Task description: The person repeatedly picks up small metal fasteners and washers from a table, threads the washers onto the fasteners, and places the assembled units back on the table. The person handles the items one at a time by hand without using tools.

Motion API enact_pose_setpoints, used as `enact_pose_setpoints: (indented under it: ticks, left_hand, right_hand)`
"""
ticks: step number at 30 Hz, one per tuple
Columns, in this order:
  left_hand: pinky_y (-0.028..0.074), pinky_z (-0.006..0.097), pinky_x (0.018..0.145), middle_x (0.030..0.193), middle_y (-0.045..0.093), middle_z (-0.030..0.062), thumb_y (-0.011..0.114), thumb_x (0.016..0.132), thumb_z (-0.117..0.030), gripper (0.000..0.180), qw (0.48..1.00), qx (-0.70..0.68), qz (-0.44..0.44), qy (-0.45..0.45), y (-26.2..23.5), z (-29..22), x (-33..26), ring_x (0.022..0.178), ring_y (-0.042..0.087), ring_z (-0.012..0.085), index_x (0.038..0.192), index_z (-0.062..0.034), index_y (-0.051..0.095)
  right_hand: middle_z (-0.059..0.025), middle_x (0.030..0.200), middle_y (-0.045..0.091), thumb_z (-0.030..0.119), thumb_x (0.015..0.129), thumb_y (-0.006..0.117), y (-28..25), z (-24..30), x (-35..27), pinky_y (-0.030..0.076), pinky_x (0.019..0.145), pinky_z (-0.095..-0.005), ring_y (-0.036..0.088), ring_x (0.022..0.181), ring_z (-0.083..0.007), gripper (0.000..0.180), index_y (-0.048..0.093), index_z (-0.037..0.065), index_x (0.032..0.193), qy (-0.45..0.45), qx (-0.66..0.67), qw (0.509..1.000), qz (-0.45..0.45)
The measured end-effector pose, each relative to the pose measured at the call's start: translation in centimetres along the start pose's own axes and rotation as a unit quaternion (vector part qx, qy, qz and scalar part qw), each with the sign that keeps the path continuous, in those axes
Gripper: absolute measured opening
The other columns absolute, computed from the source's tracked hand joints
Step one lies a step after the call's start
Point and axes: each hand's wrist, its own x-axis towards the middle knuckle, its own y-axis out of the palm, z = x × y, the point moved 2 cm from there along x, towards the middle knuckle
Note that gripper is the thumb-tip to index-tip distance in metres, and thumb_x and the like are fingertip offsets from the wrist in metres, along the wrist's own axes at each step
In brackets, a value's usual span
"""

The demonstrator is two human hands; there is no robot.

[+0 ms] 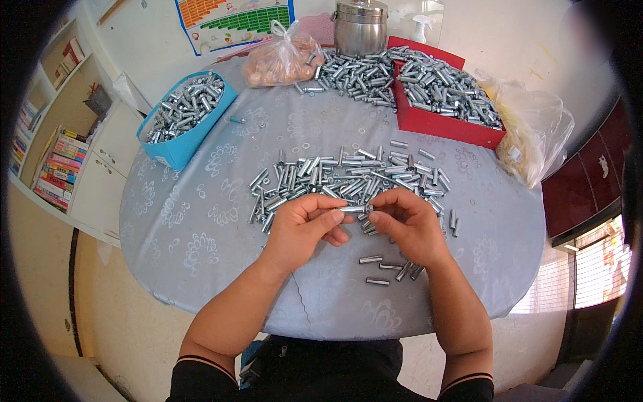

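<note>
Between the fingertips of my left hand (305, 228) lies a shiny metal sleeve anchor (352, 210), held roughly level above the table. My right hand (413, 229) pinches at its right end; a small part there is too hidden to make out. Just beyond both hands spreads a loose pile of similar silver metal sleeves (308, 173), partly covered by my fingers. Several separate metal sleeves (378, 281) lie nearer to me, below my right hand.
A grey patterned cloth (201, 221) covers the oval table. Toward the back stand a blue box (181, 151) and a red box (435, 127), both full of metal anchors. Around them are a bag of copper-coloured parts (281, 60), a clear plastic bag (536, 134) and a steel pot (360, 30).
</note>
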Motion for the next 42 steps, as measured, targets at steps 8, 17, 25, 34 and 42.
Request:
enact_pose_setpoints:
  ticks: [8,17,25,34,42]
  left_hand:
    - [0.058,0.028,0.062,0.093,0.070,0.0151,0.061,0.093,-0.008,0.020,1.000,-0.010,0.011,0.001,0.0,0.1,0.0,0.070,0.068,0.0168,0.110,0.0028,0.062]
    - [0.057,0.028,0.060,0.091,0.069,0.0145,0.060,0.094,-0.011,0.021,0.998,-0.047,0.015,-0.037,-0.2,-0.2,-0.1,0.068,0.068,0.0168,0.108,0.0031,0.063]
    - [0.058,0.028,0.062,0.091,0.070,0.0149,0.061,0.093,-0.010,0.021,0.998,-0.051,0.018,-0.040,-0.4,0.0,0.0,0.069,0.068,0.0174,0.109,0.0033,0.063]
    - [0.059,0.029,0.061,0.093,0.070,0.0164,0.062,0.091,-0.005,0.020,0.999,-0.036,0.015,-0.001,0.4,-0.2,-0.2,0.069,0.068,0.0176,0.108,0.0036,0.063]
    - [0.059,0.030,0.062,0.092,0.070,0.0150,0.061,0.091,-0.006,0.021,0.999,-0.042,-0.007,-0.017,0.1,0.0,0.1,0.069,0.068,0.0176,0.109,0.0035,0.062]
  right_hand:
    - [-0.0019,0.090,0.063,0.005,0.087,0.069,0.1,-0.2,0.0,0.048,0.071,-0.0234,0.058,0.080,-0.0081,0.020,0.065,0.000,0.106,0.001,0.007,1.000,-0.010]
    - [-0.0036,0.090,0.062,0.003,0.086,0.068,0.0,0.2,-0.1,0.048,0.072,-0.0246,0.058,0.082,-0.0104,0.020,0.066,0.000,0.105,-0.062,-0.051,0.997,-0.004]
    - [-0.0053,0.087,0.061,0.007,0.089,0.066,0.3,-0.2,-0.1,0.047,0.067,-0.0267,0.057,0.074,-0.0110,0.014,0.065,-0.001,0.101,-0.055,-0.018,0.998,-0.019]
    - [-0.0022,0.075,0.060,0.016,0.094,0.061,-0.4,-0.5,-0.1,0.044,0.061,-0.0241,0.053,0.069,-0.0078,0.018,0.064,-0.002,0.091,0.088,-0.067,0.993,-0.030]
    - [-0.0005,0.074,0.060,0.014,0.091,0.064,-0.2,-0.3,0.0,0.044,0.062,-0.0243,0.052,0.068,-0.0071,0.014,0.064,0.000,0.092,-0.037,-0.069,0.997,-0.024]
